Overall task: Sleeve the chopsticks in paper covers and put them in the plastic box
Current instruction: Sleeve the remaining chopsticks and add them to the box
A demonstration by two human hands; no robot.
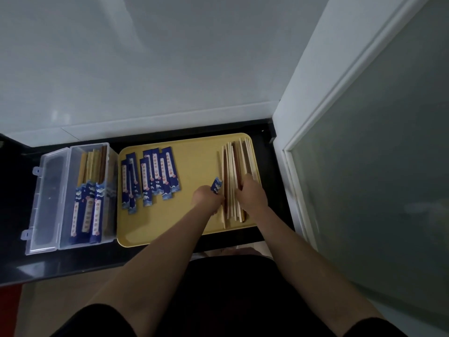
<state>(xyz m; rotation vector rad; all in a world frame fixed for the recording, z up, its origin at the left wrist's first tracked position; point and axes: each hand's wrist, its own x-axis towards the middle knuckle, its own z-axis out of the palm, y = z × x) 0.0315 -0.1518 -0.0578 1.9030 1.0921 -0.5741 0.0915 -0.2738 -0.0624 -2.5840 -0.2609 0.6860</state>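
Right, my left hand (pixel 206 197) pinches a blue paper cover (pixel 216 185) just left of the loose chopsticks (pixel 233 166) on the yellow tray (pixel 194 161). My right hand (pixel 250 190) rests on that pile, fingers curled into it, apparently gripping some. Spare covers (pixel 150 176) lie further left; the clear plastic box (pixel 73 198), lid open, holds sleeved pairs (pixel 87 215).

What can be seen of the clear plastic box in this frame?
The plastic box is a clear, long rectangular container sitting on the dark counter, against the left edge of the yellow tray. Its hinged lid lies open flat to the left, two small latch tabs on its outer edge. Inside lie several sleeved chopsticks, blue paper covers toward the person, bare ends pointing away. Neither hand touches it.
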